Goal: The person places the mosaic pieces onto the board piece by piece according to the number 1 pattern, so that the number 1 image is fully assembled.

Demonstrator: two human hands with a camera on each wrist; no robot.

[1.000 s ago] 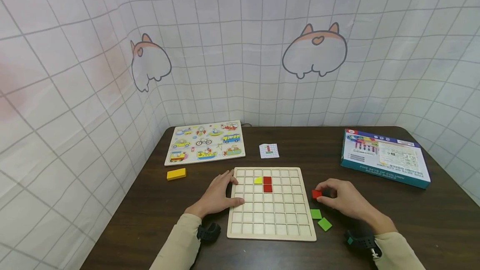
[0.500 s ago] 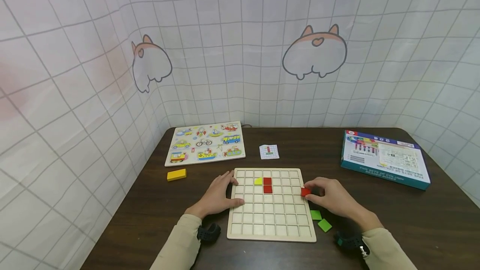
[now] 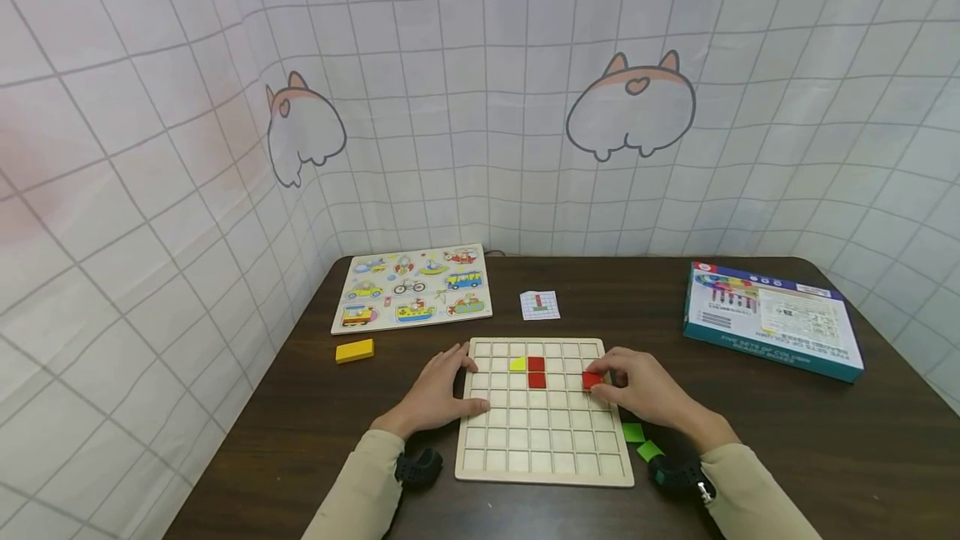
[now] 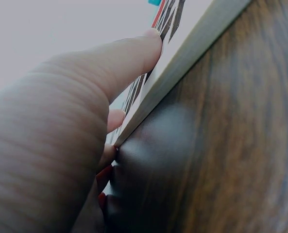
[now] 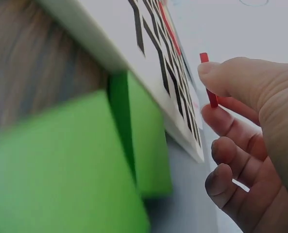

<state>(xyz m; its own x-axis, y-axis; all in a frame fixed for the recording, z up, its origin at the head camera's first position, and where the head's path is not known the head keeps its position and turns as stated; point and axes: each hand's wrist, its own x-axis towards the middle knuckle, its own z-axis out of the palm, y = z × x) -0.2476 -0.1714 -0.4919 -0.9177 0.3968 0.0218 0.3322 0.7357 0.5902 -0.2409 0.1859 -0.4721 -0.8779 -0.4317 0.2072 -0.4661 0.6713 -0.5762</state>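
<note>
A pale wooden grid board lies on the dark table. In its upper rows sit a yellow triangle piece and two red squares, one below the other. My right hand pinches a red square tile over the board's right side. My left hand rests flat on the board's left edge, thumb on the frame. Two green tiles lie on the table by the board's right edge, under my right wrist.
A vehicle peg puzzle lies at the back left, a yellow block in front of it. A small pattern card sits behind the board. A blue game box lies at the right. Curtain walls enclose the table.
My right hand has carried the red tile leftward from the table beside the board to over the board's right columns. The left hand has stayed on the board's edge.
</note>
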